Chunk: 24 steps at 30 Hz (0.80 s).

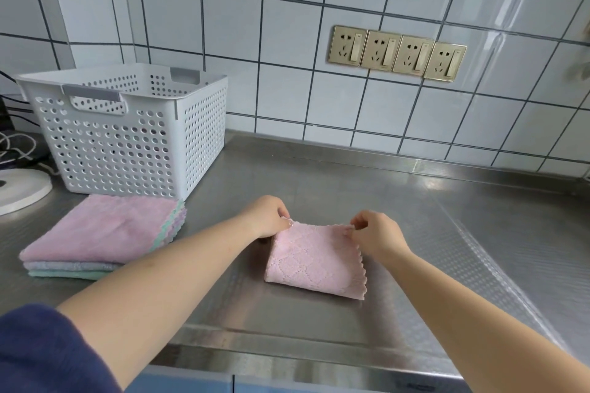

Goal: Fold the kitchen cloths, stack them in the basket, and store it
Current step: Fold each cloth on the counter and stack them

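Folding: a pink cloth [314, 260] lies doubled on the steel counter [415, 220], well to the right of and nearer than the white basket [127, 134], its far edge lifted by both hands.
Left hand: the left hand [266, 215] pinches the cloth's far left corner between thumb and curled fingers.
Right hand: the right hand [375, 233] pinches the far right corner the same way, fingers bent round the scalloped edge.
Cloth count: one cloth in the hands; a flat stack of cloths [102, 236] sits just in front of the basket, nearly touching its base, with pink on top and lilac and mint layers below. The exact number in the stack cannot be told from the edges.
Basket: one, perforated, with two grey handles; what it holds cannot be made out through the holes.
Sockets: four brass-coloured wall sockets [397, 53] in a row on the tiled wall, up and to the right of the basket.
Cut off: a white round object [22, 191] and cables [16, 143] left of the basket run out of view; a dark blue sleeve [41, 351] fills the near left corner.
Writing: none legible; the marks on the sockets are too small to read.
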Motion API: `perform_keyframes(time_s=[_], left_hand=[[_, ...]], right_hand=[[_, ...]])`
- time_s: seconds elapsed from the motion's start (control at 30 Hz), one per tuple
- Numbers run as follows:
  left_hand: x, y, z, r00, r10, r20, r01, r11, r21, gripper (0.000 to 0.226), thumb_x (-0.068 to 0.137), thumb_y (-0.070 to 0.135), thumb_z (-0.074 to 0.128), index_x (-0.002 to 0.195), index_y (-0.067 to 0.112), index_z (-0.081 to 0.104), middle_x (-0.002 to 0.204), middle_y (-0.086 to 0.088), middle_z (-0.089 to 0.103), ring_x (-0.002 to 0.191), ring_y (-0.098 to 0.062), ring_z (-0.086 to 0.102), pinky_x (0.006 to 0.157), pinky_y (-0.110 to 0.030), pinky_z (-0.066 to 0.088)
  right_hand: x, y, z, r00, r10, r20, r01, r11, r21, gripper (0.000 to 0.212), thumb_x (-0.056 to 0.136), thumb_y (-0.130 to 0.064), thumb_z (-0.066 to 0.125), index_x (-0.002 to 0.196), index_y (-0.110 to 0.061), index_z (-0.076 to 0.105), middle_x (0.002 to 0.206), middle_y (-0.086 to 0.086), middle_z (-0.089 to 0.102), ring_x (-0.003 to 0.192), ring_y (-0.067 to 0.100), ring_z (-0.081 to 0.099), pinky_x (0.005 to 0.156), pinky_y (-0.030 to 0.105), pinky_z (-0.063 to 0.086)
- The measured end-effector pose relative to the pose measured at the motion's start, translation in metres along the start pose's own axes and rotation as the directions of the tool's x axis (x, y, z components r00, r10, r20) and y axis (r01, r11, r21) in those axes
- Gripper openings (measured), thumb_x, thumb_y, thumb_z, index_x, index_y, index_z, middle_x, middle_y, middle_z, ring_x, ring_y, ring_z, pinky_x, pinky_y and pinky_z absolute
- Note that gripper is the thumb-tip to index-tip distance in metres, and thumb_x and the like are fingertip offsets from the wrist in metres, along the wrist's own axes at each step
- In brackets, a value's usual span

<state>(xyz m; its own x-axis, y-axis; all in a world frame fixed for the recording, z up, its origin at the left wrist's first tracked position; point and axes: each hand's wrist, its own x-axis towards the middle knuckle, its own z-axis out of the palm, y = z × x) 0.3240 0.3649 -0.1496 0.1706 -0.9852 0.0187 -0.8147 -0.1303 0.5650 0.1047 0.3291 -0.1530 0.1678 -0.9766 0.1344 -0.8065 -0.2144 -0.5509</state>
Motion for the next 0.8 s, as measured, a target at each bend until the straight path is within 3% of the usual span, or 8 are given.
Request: perform_keyframes(time_s=[0.13,0.23,0.37,0.47,0.6,0.7,0.8], left_hand=[[0.000,0.000,0.001,1.000,0.014,-0.011,-0.014,1.000,0.021,0.009,0.085,0.019,0.064,0.089,0.014,0.070,0.091,-0.005,0.067,0.085,-0.022,0.060,0.073,-0.026,0.045],[0.003,-0.001,0.001,1.000,0.016,0.003,-0.016,0.999,0.034,0.012,0.086,0.014,0.058,0.077,0.022,0.058,0.074,-0.007,0.051,0.069,-0.022,0.043,0.062,-0.026,0.034],[0.007,-0.005,0.000,1.000,-0.004,-0.005,0.004,0.999,0.044,0.011,0.088,0.015,0.058,0.079,0.021,0.059,0.076,-0.008,0.055,0.068,-0.023,0.047,0.064,-0.025,0.038],[0.008,-0.004,0.003,1.000,-0.017,-0.025,0.019,0.997,0.076,0.014,0.088,0.018,0.061,0.099,0.015,0.068,0.103,-0.006,0.066,0.096,-0.024,0.061,0.084,-0.029,0.046],[-0.003,0.018,0.002,0.961,0.219,-0.170,-0.196,0.970,0.144,0.030,0.092,0.027,0.055,0.118,0.013,0.062,0.123,-0.007,0.057,0.117,-0.025,0.052,0.099,-0.032,0.040],[-0.025,0.037,0.013,0.923,0.383,-0.041,-0.358,0.893,0.271,0.029,0.096,0.024,0.042,0.110,0.005,0.059,0.122,-0.010,0.056,0.123,-0.028,0.047,0.097,-0.034,0.036],[-0.036,0.036,0.034,0.936,0.346,0.068,-0.341,0.836,0.429,0.035,0.097,0.023,0.036,0.125,0.008,0.051,0.138,-0.007,0.047,0.135,-0.027,0.035,0.108,-0.040,0.026]], right_hand=[[0.004,-0.001,0.006,1.000,-0.002,0.007,0.002,0.999,0.044,0.008,0.089,-0.028,0.058,0.088,-0.021,0.054,0.082,-0.007,0.058,0.081,0.017,0.055,0.066,0.025,0.039],[0.006,0.003,0.011,0.999,0.033,0.012,-0.034,0.999,0.041,0.010,0.091,-0.031,0.054,0.090,-0.021,0.053,0.085,-0.004,0.061,0.083,0.020,0.058,0.066,0.027,0.042],[0.010,-0.001,0.015,0.996,0.084,0.008,-0.084,0.996,0.041,0.014,0.089,-0.035,0.055,0.090,-0.021,0.055,0.087,-0.005,0.061,0.080,0.018,0.058,0.065,0.027,0.044],[0.012,-0.005,0.018,0.994,0.107,0.005,-0.107,0.994,0.018,0.014,0.089,-0.034,0.054,0.091,-0.020,0.055,0.092,-0.003,0.063,0.084,0.019,0.058,0.066,0.028,0.044],[0.011,-0.007,0.021,0.997,0.081,-0.010,-0.082,0.996,-0.036,0.015,0.089,-0.032,0.051,0.097,-0.021,0.056,0.099,0.002,0.065,0.087,0.022,0.058,0.066,0.028,0.042],[0.007,-0.010,0.019,0.999,0.003,-0.046,-0.012,0.980,-0.200,0.035,0.090,-0.033,0.050,0.123,-0.021,0.053,0.125,0.006,0.054,0.117,0.026,0.047,0.090,0.034,0.040],[-0.007,-0.023,0.021,0.984,-0.162,-0.075,0.135,0.951,-0.279,0.039,0.096,-0.036,0.042,0.132,-0.022,0.050,0.142,0.002,0.042,0.134,0.024,0.033,0.110,0.039,0.026]])
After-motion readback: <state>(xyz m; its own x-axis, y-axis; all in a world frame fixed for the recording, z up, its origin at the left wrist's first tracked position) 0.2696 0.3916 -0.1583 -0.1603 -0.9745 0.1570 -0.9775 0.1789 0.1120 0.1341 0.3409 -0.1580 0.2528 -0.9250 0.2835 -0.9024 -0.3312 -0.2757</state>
